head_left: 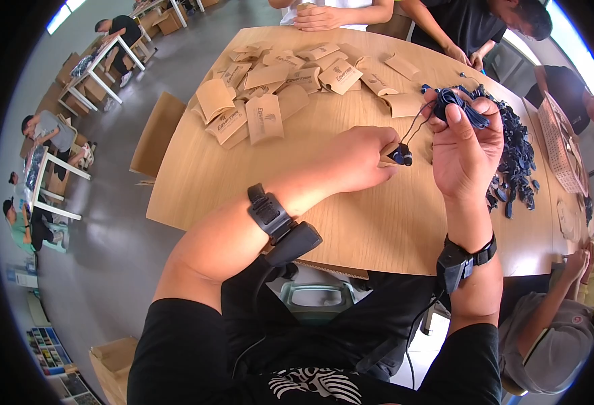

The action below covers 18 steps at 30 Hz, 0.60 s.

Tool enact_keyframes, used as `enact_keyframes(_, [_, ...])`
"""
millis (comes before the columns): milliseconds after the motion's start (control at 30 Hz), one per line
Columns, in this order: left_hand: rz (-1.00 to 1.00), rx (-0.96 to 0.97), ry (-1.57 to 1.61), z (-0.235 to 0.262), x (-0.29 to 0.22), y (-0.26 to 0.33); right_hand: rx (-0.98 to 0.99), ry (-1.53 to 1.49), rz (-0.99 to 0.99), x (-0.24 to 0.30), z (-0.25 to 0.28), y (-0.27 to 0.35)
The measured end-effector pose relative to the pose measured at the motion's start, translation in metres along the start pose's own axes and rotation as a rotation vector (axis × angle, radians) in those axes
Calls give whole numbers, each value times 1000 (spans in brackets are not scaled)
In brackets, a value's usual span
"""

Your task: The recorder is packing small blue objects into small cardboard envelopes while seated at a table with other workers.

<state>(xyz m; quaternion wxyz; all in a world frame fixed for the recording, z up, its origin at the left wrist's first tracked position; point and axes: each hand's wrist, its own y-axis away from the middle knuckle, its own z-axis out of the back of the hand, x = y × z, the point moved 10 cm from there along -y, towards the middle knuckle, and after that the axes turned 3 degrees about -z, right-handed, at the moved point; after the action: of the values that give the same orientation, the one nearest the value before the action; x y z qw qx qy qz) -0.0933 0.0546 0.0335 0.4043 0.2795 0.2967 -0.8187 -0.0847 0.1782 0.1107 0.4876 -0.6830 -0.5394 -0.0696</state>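
My left hand is closed around a small brown cardboard box, mostly hidden by the fingers. Dark earbuds show at the box's open end, against the fingertips. A thin cord runs from there up to a coiled dark blue earphone cable, which my right hand pinches between thumb and fingers, palm turned toward me. Beyond my right hand lies a heap of dark blue earphones, partly covered by that hand.
Flat brown pillow boxes are piled on the wooden table at the far left. A pink basket stands at the right edge. Several people sit around the table; others work at white tables. A cardboard box stands beside the table.
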Motion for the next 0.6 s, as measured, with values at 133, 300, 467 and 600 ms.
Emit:
enact_keyframes(133, [-3, 12, 1, -1, -1, -1, -62, 82, 60, -1, 6, 1])
enact_keyframes(300, [95, -15, 159, -2, 11, 2, -9, 99, 39, -3, -2, 3])
enact_keyframes(467, [198, -24, 404, -6, 20, 4, 135, 33, -105, -13, -13, 6])
enact_keyframes(600, [174, -28, 453, -4, 20, 3, 119, 3, -125, -12, -14, 6])
